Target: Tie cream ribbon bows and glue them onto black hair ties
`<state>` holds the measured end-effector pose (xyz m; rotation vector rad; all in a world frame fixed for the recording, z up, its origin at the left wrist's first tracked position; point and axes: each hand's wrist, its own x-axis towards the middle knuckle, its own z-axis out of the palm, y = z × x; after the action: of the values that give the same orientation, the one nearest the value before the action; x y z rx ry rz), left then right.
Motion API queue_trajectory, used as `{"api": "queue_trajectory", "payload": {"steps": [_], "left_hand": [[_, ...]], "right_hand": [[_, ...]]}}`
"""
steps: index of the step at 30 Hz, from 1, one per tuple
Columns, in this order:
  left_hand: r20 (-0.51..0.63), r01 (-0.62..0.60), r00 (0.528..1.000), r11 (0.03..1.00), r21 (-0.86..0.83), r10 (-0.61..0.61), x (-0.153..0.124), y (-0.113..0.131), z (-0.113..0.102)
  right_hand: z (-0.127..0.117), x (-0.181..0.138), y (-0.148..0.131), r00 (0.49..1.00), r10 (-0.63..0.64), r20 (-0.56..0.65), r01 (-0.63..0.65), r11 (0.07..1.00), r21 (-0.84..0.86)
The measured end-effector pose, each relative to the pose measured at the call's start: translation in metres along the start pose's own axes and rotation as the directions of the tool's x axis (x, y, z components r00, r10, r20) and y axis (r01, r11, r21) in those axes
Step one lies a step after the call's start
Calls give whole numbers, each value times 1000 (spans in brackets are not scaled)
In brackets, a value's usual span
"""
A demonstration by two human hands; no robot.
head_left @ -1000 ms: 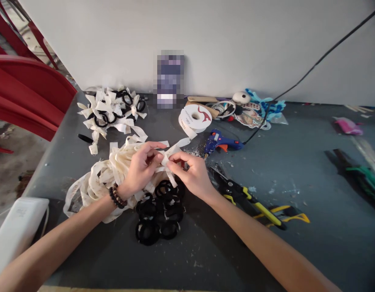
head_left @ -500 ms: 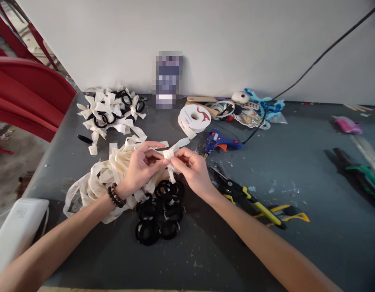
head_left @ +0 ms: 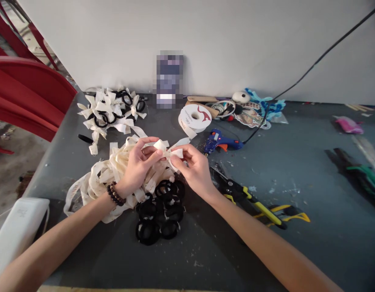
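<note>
Between my two hands, a small cream ribbon bow [head_left: 176, 153] is held just above the table, its loops spread to both sides. My left hand [head_left: 140, 161] pinches the bow's left part between thumb and fingers. On the other side, my right hand [head_left: 193, 167] grips the right loop. A heap of loose cream ribbon [head_left: 99, 172] lies under and left of my left hand. Nearer to me, several black hair ties [head_left: 158, 215] lie in a cluster. The ribbon spool [head_left: 195, 118] sits beyond my hands, a ribbon end hanging from it.
A blue glue gun [head_left: 221, 140] with a black cord lies right of my hands, near yellow-handled pliers [head_left: 257, 205]. Finished bows on hair ties [head_left: 111, 109] are piled at the back left. A blurred phone [head_left: 169, 79] leans on the wall. A white device [head_left: 18, 227] sits front left.
The ribbon between my fingers, bunched before, now shows as a bow with loops opened to both sides. My fingers have shifted slightly outward along it.
</note>
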<state>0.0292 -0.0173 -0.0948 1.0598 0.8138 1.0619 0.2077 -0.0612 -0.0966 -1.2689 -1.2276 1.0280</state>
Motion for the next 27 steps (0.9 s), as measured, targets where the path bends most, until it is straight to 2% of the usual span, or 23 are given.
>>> {"api": "queue_trajectory", "payload": {"steps": [4, 8, 12, 15, 22, 27], "left_hand": [[57, 54, 997, 998, 40, -56, -2, 3, 1], [33, 45, 998, 992, 122, -49, -4, 8, 4], [24, 52, 998, 983, 178, -57, -4, 12, 7], [25, 60, 997, 976, 209, -66, -4, 13, 8], [96, 152, 981, 979, 136, -166, -4, 13, 7], [27, 126, 992, 992, 17, -127, -2, 9, 4]], "right_hand": [[0, 0, 0, 1000, -17, 4, 17, 1000, -22], [0, -1, 1, 1000, 5, -6, -5, 1000, -22], [0, -1, 0, 997, -19, -69, 17, 999, -35], [0, 1, -1, 997, 7, -73, -4, 999, 40], [2, 4, 6, 990, 126, -57, -106, 957, 271], [1, 0, -2, 998, 68, -15, -62, 962, 266]]}}
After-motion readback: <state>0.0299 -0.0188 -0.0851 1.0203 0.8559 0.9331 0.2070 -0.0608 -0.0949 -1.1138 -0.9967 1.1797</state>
